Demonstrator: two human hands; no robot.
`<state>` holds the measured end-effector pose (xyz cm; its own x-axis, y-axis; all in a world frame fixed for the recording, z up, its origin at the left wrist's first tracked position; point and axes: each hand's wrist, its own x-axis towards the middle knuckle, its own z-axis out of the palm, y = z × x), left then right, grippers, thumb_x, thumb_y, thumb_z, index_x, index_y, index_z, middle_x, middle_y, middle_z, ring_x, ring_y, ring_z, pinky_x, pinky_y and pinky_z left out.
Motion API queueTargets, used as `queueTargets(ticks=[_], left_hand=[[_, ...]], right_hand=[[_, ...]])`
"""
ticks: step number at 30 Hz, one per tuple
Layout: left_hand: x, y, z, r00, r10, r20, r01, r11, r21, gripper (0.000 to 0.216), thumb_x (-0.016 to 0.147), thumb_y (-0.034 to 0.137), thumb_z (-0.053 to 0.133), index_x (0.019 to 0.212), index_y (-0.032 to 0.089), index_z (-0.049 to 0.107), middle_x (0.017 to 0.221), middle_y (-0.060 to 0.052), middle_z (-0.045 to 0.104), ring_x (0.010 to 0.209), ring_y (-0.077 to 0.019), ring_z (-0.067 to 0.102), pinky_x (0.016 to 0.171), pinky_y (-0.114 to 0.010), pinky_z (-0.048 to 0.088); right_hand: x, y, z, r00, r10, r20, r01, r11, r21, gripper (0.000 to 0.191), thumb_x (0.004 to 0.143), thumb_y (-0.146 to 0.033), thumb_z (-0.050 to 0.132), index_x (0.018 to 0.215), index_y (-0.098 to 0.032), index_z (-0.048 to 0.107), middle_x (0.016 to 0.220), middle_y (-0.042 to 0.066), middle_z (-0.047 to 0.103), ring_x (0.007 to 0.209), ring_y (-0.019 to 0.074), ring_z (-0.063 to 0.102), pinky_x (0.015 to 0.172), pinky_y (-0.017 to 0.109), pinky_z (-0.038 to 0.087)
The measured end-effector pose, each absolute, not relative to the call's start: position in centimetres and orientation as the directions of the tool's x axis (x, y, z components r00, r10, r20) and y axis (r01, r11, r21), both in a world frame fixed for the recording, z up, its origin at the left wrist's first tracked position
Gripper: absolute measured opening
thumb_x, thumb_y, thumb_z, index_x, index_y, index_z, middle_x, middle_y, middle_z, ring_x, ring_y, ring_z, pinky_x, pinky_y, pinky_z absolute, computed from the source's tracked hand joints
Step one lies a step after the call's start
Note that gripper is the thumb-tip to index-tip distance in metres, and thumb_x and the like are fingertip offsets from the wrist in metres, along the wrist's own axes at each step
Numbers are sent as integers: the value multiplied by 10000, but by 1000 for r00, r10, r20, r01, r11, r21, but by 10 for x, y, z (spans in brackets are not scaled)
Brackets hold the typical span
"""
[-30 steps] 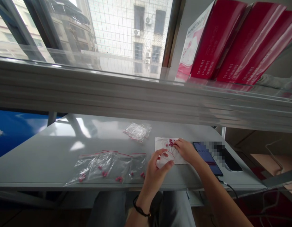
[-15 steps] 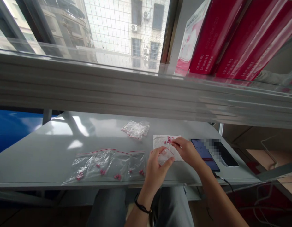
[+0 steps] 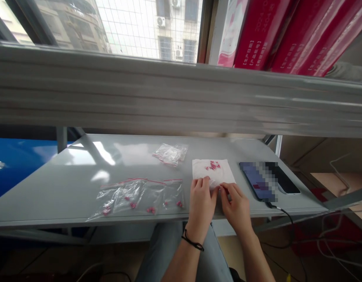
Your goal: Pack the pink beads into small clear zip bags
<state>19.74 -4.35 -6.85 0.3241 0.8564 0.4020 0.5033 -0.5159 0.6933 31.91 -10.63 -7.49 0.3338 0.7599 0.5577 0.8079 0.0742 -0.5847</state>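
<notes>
left hand (image 3: 202,199), right hand (image 3: 236,204), fingers pinching small bag (image 3: 216,187)

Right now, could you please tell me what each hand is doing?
Left hand: fingers pinched shut on a small clear bag.
Right hand: fingers pinched on the same bag's other edge, beside the white tissue.

Bright daylight from the window (image 3: 145,27) glares off the table (image 3: 81,164); the shelf edge (image 3: 181,98) is streaked with blur.
</notes>
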Motion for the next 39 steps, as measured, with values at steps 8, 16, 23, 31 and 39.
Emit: queueTargets(ticks=[8, 16, 23, 31, 39], left_hand=[[181, -39, -63, 95, 941, 324, 160, -335, 928, 212, 972, 408, 644, 1092, 233, 653, 1051, -73, 728, 1017, -267, 667, 931, -435, 533], [179, -38, -65, 35, 962, 271, 57, -272, 961, 246, 976, 437, 628, 1103, 228, 657, 1102, -80, 713, 1062, -254, 663, 976, -424, 507], [179, -40, -63, 18, 968, 250, 7, -250, 968, 262, 978, 453, 625, 1098, 223, 663, 1100, -76, 716, 1084, -249, 667, 988, -407, 506], [179, -41, -63, -66, 987, 146, -218, -157, 963, 333, 961, 518, 639, 1126, 229, 655, 1083, -51, 714, 1033, -214, 672, 937, -341, 522], [178, -41, -67, -75, 984, 161, -242, -174, 954, 349, 956, 540, 641, 1131, 239, 646, 1106, -37, 704, 1063, -205, 661, 964, -327, 513]], right_hand=[[331, -104, -72, 191, 866, 461, 757, 169, -632, 179, 990, -227, 548, 1110, -215, 681, 1014, 73, 700, 914, 220, 653, 795, 352, 558], [309, -103, -66, -86, 913, 398, 822, 291, -489, 174, 1021, -193, 522, 1117, -215, 666, 1024, 87, 678, 955, 245, 634, 826, 399, 587], [306, -110, -74, -68, 930, 361, 852, 243, -464, 214, 1059, -245, 479, 1036, -223, 690, 1021, 85, 684, 902, 219, 670, 803, 367, 600], [315, -109, -76, -32, 893, 449, 875, 242, -419, 212, 1045, -211, 495, 1087, -228, 702, 991, 85, 749, 912, 246, 705, 788, 381, 610], [316, -81, -63, -50, 885, 462, 865, 270, -422, 171, 1015, -172, 553, 1078, -205, 708, 998, 77, 752, 932, 219, 714, 818, 337, 591]])
